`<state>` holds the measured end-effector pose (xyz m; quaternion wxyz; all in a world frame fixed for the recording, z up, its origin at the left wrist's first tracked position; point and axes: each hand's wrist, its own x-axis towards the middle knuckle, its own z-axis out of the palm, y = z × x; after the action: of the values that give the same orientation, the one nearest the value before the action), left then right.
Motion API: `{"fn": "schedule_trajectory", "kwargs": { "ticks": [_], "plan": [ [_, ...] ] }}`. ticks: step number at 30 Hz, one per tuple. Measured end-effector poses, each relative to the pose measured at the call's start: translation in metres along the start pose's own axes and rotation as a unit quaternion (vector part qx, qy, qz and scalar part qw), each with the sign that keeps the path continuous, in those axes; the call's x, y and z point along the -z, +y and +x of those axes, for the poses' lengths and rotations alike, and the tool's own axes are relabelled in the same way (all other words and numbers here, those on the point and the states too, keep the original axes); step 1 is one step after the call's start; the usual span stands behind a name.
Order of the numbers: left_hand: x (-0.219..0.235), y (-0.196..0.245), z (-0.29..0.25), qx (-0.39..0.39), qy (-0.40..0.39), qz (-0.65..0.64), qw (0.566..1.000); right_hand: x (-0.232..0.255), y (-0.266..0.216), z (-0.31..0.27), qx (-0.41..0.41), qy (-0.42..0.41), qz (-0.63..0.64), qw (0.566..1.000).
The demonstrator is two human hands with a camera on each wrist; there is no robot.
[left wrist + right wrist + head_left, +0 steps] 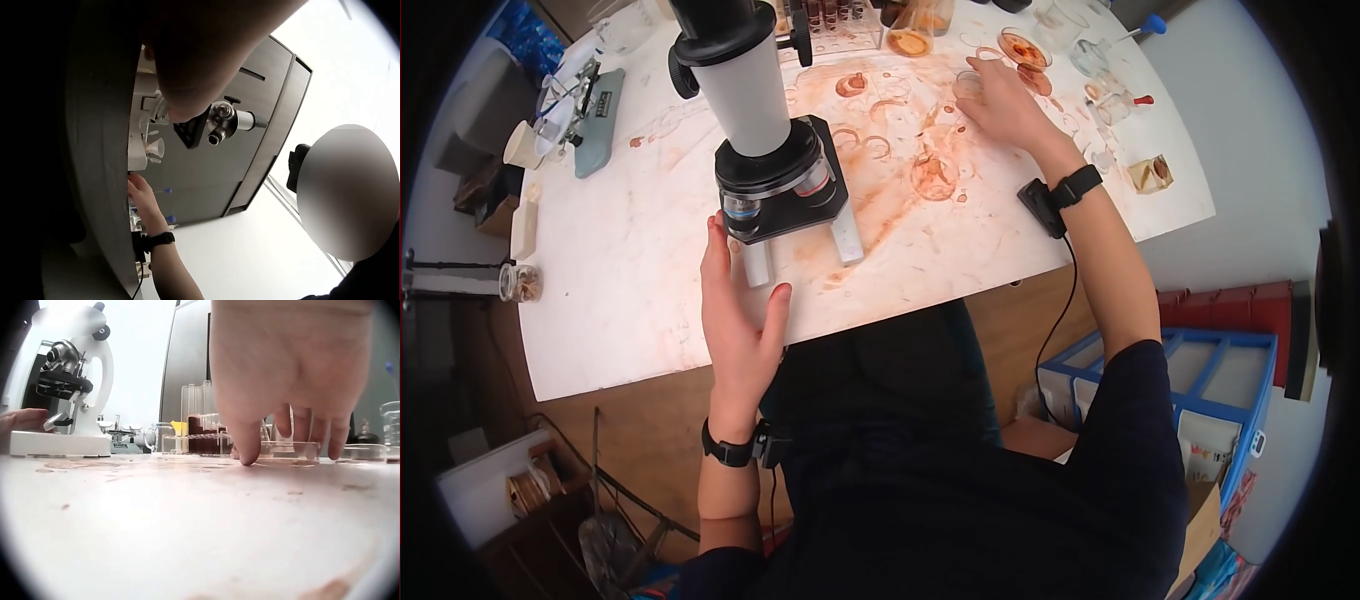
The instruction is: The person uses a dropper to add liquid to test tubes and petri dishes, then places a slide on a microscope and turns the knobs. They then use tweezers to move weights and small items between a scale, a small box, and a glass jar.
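My left hand [742,335] lies with fingers extended and thumb spread beside the front of a white and black microscope [758,110], its fingertips right at the stage. In the right wrist view the microscope's white base [60,444] stands flat on the table. My right hand [1008,105] reaches down over the far right part of the table. Its thumb and fingers hold a shallow clear petri dish [287,452] by its sides, low at the tabletop. Beyond that hand lies another petri dish [1022,47] with orange-red contents.
Reddish stains and rings mark the white table [630,310]. A rack of test tubes [840,22] with dark red liquid and a flask [910,38] stand at the back. A balance [598,122] sits at left, a small jar [520,283] near the left edge. Glassware [1090,58] stands at right.
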<state>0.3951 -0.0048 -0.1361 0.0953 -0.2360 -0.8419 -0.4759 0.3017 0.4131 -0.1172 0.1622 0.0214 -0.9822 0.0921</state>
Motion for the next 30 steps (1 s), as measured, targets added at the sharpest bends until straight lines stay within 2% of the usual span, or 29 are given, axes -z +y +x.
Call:
{"fn": "schedule_trajectory", "kwargs": {
  "ticks": [2, 5, 8, 11, 14, 17, 20, 23, 26, 30],
  "plan": [
    [-0.001, 0.0, 0.0, -0.003, -0.004, -0.009, 1.0, 0.005, -0.014, -0.002, 0.024, 0.043, -0.019, 0.999],
    [-0.002, 0.001, 0.0, 0.008, -0.005, -0.028, 1.0, 0.021, -0.057, -0.011, 0.048, 0.053, 0.106, 0.992],
    [-0.001, 0.004, 0.001, 0.015, -0.011, -0.019, 1.0, 0.028, -0.116, -0.031, 0.051, -0.037, 0.292, 0.954],
    [-0.001, 0.003, 0.001, 0.016, -0.006, -0.024, 1.0, 0.02, -0.153, -0.041, 0.099, -0.097, 0.341, 0.93],
    [-0.001, 0.003, 0.001, 0.03, -0.009, -0.03, 0.999, 0.012, -0.165, -0.037, 0.114, -0.127, 0.359, 0.918],
    [-0.002, 0.002, 0.001, 0.035, -0.008, -0.029, 0.999, 0.02, -0.172, -0.03, 0.126, -0.209, 0.405, 0.881],
    [-0.001, 0.003, 0.002, 0.034, -0.014, -0.013, 0.999, 0.025, -0.177, -0.033, 0.2, -0.218, 0.295, 0.909],
    [-0.001, 0.006, 0.003, 0.032, -0.016, 0.002, 0.999, 0.021, -0.176, -0.036, 0.232, -0.205, 0.266, 0.913],
    [-0.001, 0.007, 0.003, 0.036, -0.015, 0.004, 0.999, 0.017, -0.176, -0.038, 0.235, -0.191, 0.262, 0.916],
    [-0.002, 0.008, -0.001, 0.041, -0.012, -0.014, 0.999, 0.022, -0.179, -0.04, 0.215, -0.214, 0.27, 0.914]
  ]
}}
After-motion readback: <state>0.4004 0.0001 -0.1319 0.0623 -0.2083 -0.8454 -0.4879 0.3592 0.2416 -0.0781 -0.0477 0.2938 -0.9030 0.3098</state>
